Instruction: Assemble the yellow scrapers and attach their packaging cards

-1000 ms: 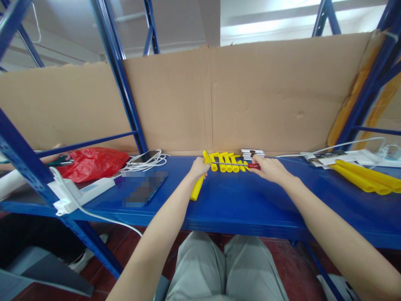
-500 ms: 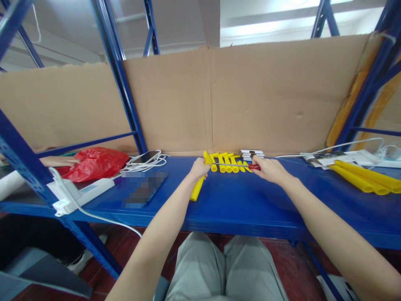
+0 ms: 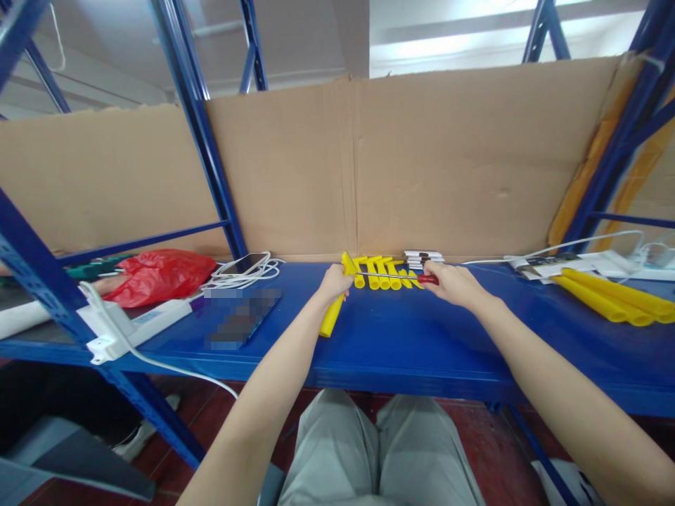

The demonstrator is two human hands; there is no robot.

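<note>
My left hand point(image 3: 335, 282) is closed around a yellow tube point(image 3: 330, 320), which is tilted, its lower end near the shelf's front part. In my right hand point(image 3: 448, 283) is a screwdriver point(image 3: 429, 280) with a red handle and a thin metal shaft. The shaft points left, and its tip meets the upper part of the yellow tube just above my left fingers. How far the tip goes in, I cannot tell. Behind the shaft, several shorter yellow tube pieces point(image 3: 384, 284) lie in a row on the blue shelf point(image 3: 401, 337).
Longer yellow tubes point(image 3: 606, 299) lie at right. Small white-and-black items point(image 3: 422, 258) sit by the cardboard wall point(image 3: 474, 161). At left are a dark flat device point(image 3: 245, 320), coiled white cable point(image 3: 253, 273), a power strip point(image 3: 152, 325) and a red plastic bag point(image 3: 163, 274) beside another person's hand.
My hands, the tube and the screwdriver look almost unmoved. At left, the other person's hand has shifted by the red bag, and a green object shows more behind it.
</note>
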